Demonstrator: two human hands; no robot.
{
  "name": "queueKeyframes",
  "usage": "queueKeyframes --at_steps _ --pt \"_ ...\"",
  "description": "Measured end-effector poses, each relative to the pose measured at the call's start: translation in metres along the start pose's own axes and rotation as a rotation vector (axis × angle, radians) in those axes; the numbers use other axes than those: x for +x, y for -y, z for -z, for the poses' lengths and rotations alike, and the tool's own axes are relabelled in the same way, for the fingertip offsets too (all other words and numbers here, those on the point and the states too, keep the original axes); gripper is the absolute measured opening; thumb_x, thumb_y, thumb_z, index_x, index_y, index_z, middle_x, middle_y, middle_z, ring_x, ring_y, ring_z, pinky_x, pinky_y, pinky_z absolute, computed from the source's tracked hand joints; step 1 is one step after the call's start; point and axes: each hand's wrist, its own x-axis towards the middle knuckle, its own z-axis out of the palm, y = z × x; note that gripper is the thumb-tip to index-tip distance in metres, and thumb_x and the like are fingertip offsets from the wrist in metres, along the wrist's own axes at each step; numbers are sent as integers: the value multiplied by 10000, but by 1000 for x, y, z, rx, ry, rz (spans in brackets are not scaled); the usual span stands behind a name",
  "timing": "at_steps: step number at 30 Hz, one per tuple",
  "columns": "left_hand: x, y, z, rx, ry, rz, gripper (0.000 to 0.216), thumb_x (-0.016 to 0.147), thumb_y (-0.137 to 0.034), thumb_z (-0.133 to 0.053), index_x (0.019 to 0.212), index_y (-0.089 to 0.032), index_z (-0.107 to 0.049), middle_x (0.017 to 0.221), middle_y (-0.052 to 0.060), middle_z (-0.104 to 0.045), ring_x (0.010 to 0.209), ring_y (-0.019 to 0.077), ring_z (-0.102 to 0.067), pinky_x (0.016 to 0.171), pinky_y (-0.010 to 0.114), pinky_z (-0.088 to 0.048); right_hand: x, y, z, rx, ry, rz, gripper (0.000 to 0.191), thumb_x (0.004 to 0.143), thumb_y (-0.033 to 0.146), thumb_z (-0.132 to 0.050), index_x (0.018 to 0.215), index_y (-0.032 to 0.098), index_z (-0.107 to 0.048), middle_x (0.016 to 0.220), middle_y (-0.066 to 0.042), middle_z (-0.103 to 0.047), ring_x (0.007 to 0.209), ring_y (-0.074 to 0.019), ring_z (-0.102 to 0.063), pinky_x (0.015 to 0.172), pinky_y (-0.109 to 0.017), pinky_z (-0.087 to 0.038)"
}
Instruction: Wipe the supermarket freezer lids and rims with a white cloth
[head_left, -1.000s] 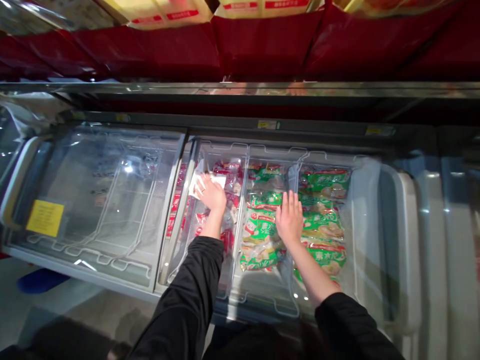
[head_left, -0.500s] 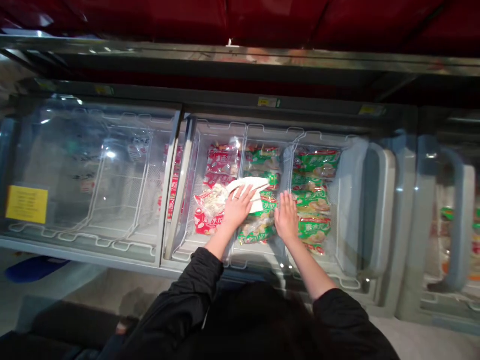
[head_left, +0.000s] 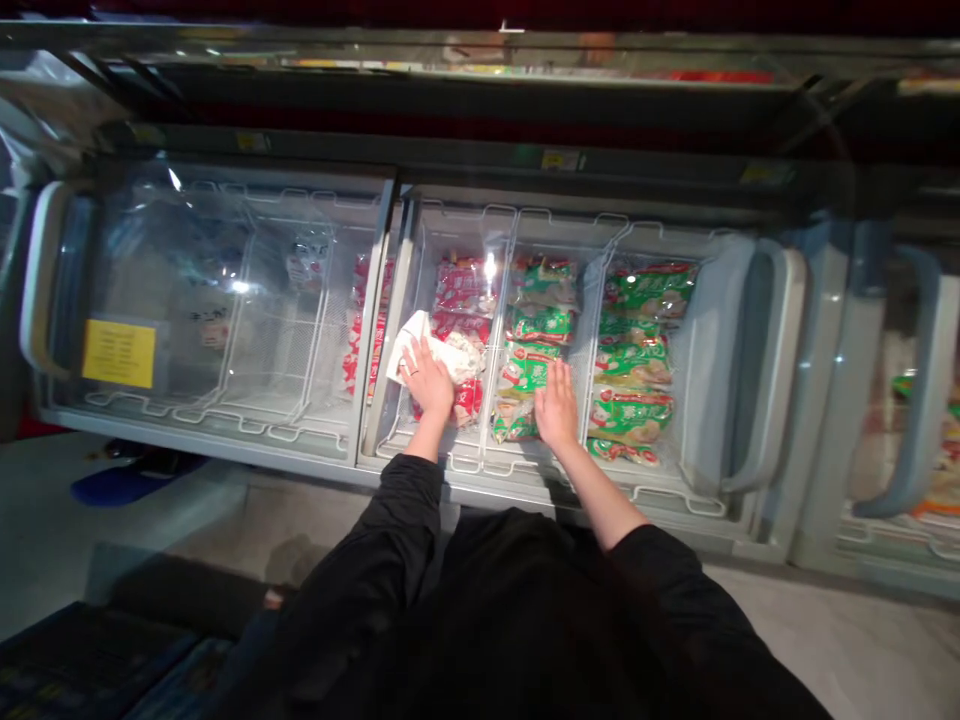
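My left hand [head_left: 430,384] lies flat with its fingers spread on a white cloth [head_left: 409,334], pressing it against the clear sliding lid of a chest freezer [head_left: 381,477]. The cloth sits close to the lid's left frame. To its right, my right hand [head_left: 556,408] rests on the lid, fingers straight and holding nothing. Beneath the lid are red packets of frozen food [head_left: 466,290] on the left and green packets [head_left: 529,366] in the middle. More green packets [head_left: 632,412] fill the basket on the right. My left hand and the cloth hide part of the red packets.
A grey lid handle [head_left: 785,370] stands at the right, and another handle [head_left: 41,280] at the far left. The left lid carries a yellow notice [head_left: 119,352]. Above the freezer's back runs a shelf edge [head_left: 450,48]. A blue object [head_left: 135,482] lies on the floor.
My left hand has slid the cloth leftward across the lid, from over the green packets to over the red ones. My right hand stays on the lid, slightly left. The view has shifted.
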Motion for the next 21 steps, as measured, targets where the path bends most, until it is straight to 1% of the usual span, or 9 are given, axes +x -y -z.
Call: queueKeyframes --at_steps 4,7,9,11,13,15,17,19,21 --pt "-58 -59 -26 -48 123 -260 622 1101 -285 -351 1709 -209 -242 1793 29 -161 1656 303 -178 1299 552 -266 -33 -11 8 -23 69 40 651 1060 262 -310 1700 154 -252 1771 -128 -275 1666 -239 -141 1342 -532 -259" --pt "-106 -72 -39 -66 218 -457 618 1080 -312 -394 1691 -274 -315 1773 -5 -231 1659 248 -190 1285 500 -328 -58 -18 10 -46 93 60 674 1039 210 -327 1706 159 -242 1776 -124 -264 1667 -235 -143 1340 -538 -269" --pt "-129 -59 -41 -55 278 -619 621 1059 -313 -437 1674 -318 -349 1752 -16 -292 1653 210 -212 1270 458 -363 -75 -23 11 -72 113 73 679 1029 191 -340 1701 143 -256 1776 -122 -264 1666 -238 -149 1338 -525 -282" --pt "-142 -31 -38 -27 325 -765 620 1045 -313 -470 1656 -361 -378 1731 -29 -345 1641 184 -247 1254 418 -386 -91 -28 14 -96 137 81 671 1026 185 -349 1692 138 -285 1771 -111 -282 1663 -241 -166 1333 -508 -300" --pt "-146 2 -33 15 356 -856 611 1042 -320 -482 1644 -380 -395 1717 -28 -376 1634 175 -266 1248 396 -389 -106 -34 19 -101 161 93 662 1031 184 -349 1690 156 -300 1763 -96 -307 1658 -237 -192 1330 -500 -311" --pt "-145 28 -28 53 370 -866 592 1051 -340 -476 1637 -395 -406 1710 -30 -390 1630 173 -277 1254 393 -377 -119 -41 24 -88 180 107 661 1034 177 -346 1692 170 -298 1757 -91 -323 1653 -227 -211 1332 -494 -307" --pt "-143 36 -27 74 364 -808 572 1067 -358 -442 1637 -387 -408 1717 -27 -373 1630 184 -280 1264 416 -359 -129 -49 28 -64 185 105 658 1035 171 -342 1692 171 -301 1750 -97 -340 1649 -214 -223 1339 -487 -294" --pt "-144 23 -30 79 333 -689 577 1074 -356 -409 1651 -356 -390 1737 -16 -328 1640 212 -257 1275 457 -341 -138 -58 31 -34 168 69 649 1036 177 -339 1684 155 -316 1746 -111 -344 1646 -209 -231 1345 -479 -282" --pt "-145 -7 -37 78 275 -544 602 1074 -331 -383 1674 -317 -346 1756 3 -279 1652 246 -221 1281 503 -324 -146 -69 34 -3 126 -1 639 1041 198 -338 1677 131 -325 1744 -130 -344 1644 -215 -238 1346 -472 -279"
